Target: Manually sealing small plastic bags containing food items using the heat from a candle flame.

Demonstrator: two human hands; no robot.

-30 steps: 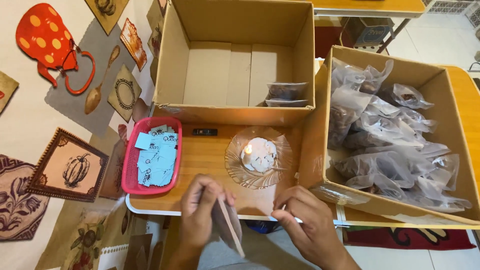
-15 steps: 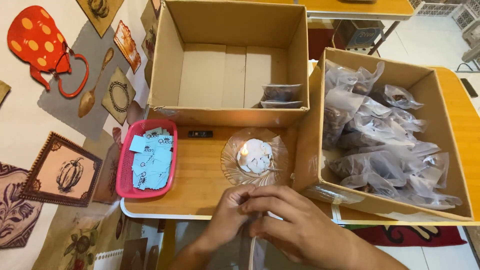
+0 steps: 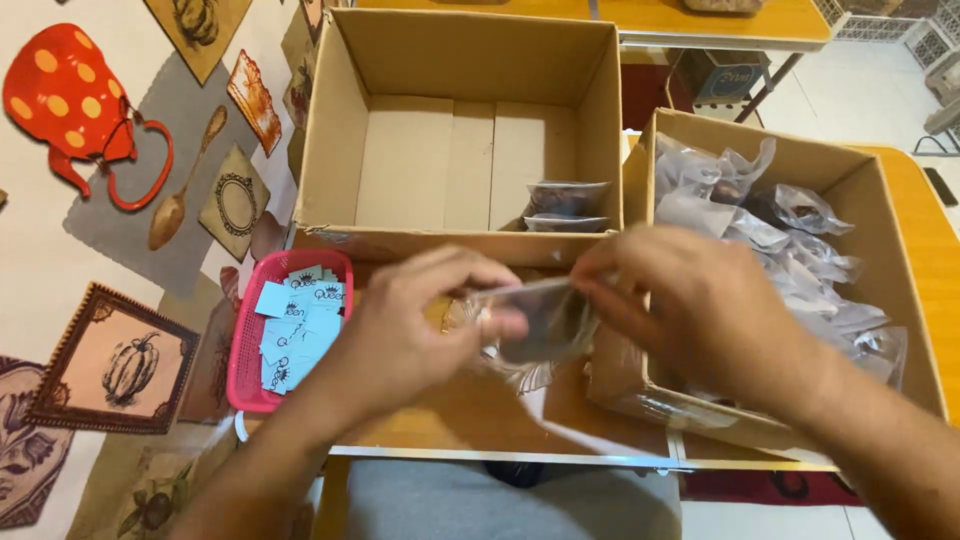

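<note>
Head view shows both hands up over the wooden tabletop (image 3: 420, 420), holding one small clear bag (image 3: 535, 320) between them. The left hand (image 3: 415, 325) pinches the left end of the bag's top edge with its fingers closed on it. The right hand (image 3: 690, 305) pinches the right end the same way. The bag is blurry, with something dark inside, and it hangs over a glass dish (image 3: 520, 375) that is mostly hidden behind it.

Left of the bag sits a pink basket (image 3: 250, 375) with small light blue paper slips (image 3: 300, 325) in it. Behind the bag stands a big open cardboard box (image 3: 340, 150), and two filled bags (image 3: 565, 205) lie in its right front corner. Right of the bag is a second cardboard box (image 3: 870, 190), piled with many clear bags (image 3: 790, 250) of dark stuff. Far left of the bag lies a cloth (image 3: 60, 260) with pictures of a red spotted kettle, a spoon and a pumpkin.
</note>
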